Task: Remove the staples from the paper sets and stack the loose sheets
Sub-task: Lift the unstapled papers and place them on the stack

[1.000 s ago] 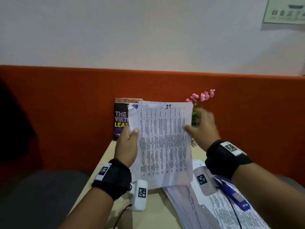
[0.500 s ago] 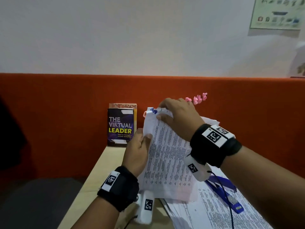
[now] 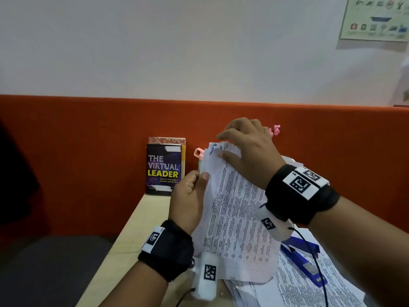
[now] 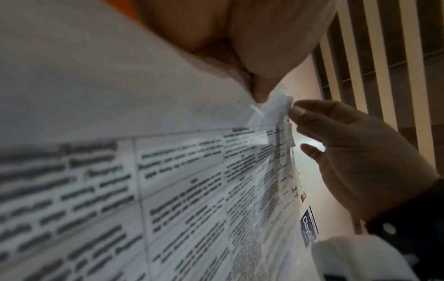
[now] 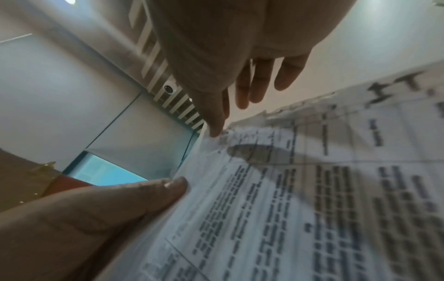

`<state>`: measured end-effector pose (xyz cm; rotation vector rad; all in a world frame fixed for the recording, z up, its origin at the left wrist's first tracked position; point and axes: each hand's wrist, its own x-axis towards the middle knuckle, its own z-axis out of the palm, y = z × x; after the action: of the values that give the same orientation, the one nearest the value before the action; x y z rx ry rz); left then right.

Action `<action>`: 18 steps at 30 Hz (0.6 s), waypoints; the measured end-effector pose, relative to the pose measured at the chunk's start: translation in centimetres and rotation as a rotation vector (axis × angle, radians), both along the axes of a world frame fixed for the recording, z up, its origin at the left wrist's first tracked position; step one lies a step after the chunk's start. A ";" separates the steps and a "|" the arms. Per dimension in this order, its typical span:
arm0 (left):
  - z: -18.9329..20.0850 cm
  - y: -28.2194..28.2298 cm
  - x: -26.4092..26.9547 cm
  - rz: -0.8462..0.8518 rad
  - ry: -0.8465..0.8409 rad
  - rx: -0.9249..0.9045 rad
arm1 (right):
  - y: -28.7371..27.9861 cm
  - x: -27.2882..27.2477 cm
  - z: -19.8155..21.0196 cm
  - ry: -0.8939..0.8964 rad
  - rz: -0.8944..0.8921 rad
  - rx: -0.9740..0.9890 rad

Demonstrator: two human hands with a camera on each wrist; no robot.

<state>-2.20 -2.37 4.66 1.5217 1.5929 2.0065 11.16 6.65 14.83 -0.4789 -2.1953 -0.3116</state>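
Note:
I hold a stapled paper set (image 3: pixel 239 218) upright above the table. My left hand (image 3: pixel 200 177) grips its left edge, thumb on the printed front. The same thumb (image 5: pixel 144 199) shows in the right wrist view against the paper set (image 5: pixel 312 190). My right hand (image 3: pixel 221 146) reaches over the top and pinches the crumpled top left corner. In the left wrist view the right hand's fingertips (image 4: pixel 296 113) touch the torn corner of the paper set (image 4: pixel 276 108). I cannot make out a staple. Loose sheets (image 3: pixel 309 291) lie on the table below.
A blue stapler (image 3: pixel 303 260) lies on the loose sheets at the right. A book (image 3: pixel 163 171) leans on the orange partition (image 3: pixel 88 140) at the back, with a pink object (image 3: pixel 198 152) beside it and pink flowers (image 3: pixel 275 129) behind my right hand. The table's left edge (image 3: pixel 124 235) is close.
My right hand left the paper's right edge and moved across to the top left corner, where it now pinches. My left hand kept its grip on the left edge.

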 end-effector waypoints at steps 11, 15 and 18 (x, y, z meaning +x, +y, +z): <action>-0.8 0.3 -0.2 -0.054 -0.138 -0.031 | 0.7 -0.7 -1.4 0.048 0.047 0.123; -1.1 0.3 -0.1 -0.051 -0.171 -0.036 | 0.7 -0.7 -1.6 0.067 0.074 0.103; -1.2 0.2 -0.2 -0.039 -0.147 -0.031 | 0.5 -0.7 -1.9 0.012 0.121 0.062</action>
<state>-2.41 -2.18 3.44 1.3496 1.5184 2.0118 10.43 7.18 12.96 -0.3117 -2.1859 -0.3091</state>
